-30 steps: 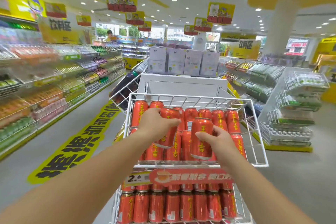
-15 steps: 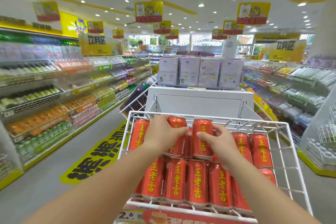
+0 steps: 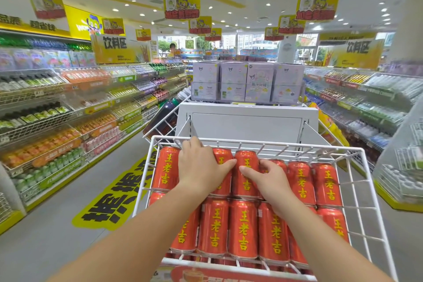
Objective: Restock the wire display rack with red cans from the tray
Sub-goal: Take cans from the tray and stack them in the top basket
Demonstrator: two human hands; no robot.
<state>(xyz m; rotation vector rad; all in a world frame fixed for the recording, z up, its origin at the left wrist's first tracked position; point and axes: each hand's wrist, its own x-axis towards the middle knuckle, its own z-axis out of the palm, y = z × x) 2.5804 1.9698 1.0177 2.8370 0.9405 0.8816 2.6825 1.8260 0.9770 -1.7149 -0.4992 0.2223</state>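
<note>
Supermarket aisle noted; two rigid, smooth, fairly heavy red cans (image 3: 245, 174) at the wire rack's (image 3: 251, 143) twelve o'clock are gripped around their sides by left hand (image 3: 201, 168) and right hand (image 3: 271, 177).

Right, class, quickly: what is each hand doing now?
Left hand: closed on a back-row can.
Right hand: closed on the next can.

My left hand (image 3: 201, 167) hides one red can (image 3: 220, 174); the wire rack (image 3: 251, 142) is cut off below.
</note>
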